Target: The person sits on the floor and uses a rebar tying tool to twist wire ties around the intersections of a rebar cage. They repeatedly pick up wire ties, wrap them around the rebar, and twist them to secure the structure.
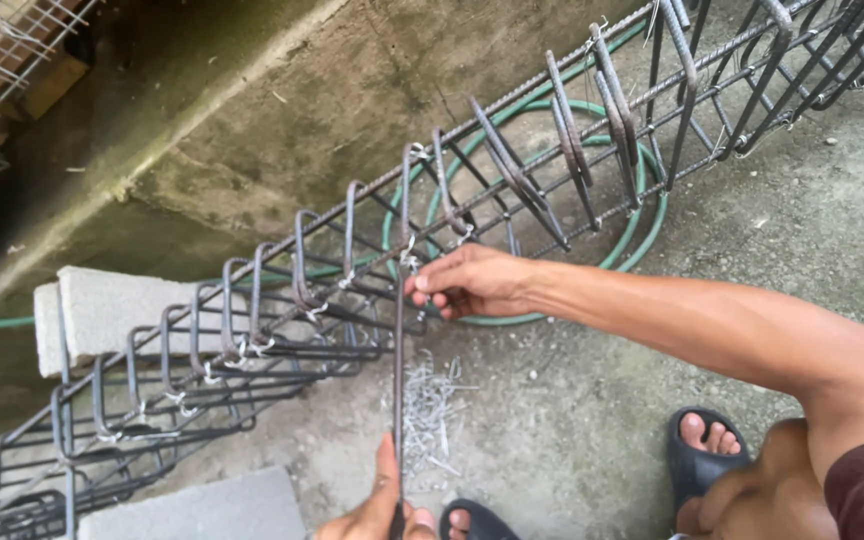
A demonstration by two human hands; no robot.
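Rebar cage point(282, 310), long and made of dark steel bars ringed by bent square stirrups, lies slanted across the concrete floor point(592, 400), its near end resting on a pale grey concrete block point(102, 310). At its middle, the person's right hand point(467, 283) reaches in from the right, fingers pinched closed around a bit of thin tie wire point(410, 258) where a stirrup meets a long bar. Low in the view, the left hand point(382, 505) is closed around the bottom of a thin dark metal rod point(398, 390) that stands upright, its top touching the same joint. Just beside the rod, a loose pile of short silvery wire pieces point(430, 410) lies on the floor. Behind the cage, a green garden hose point(642, 215) is coiled on the concrete. Bare toes in black sandals point(702, 450) show at the lower right.
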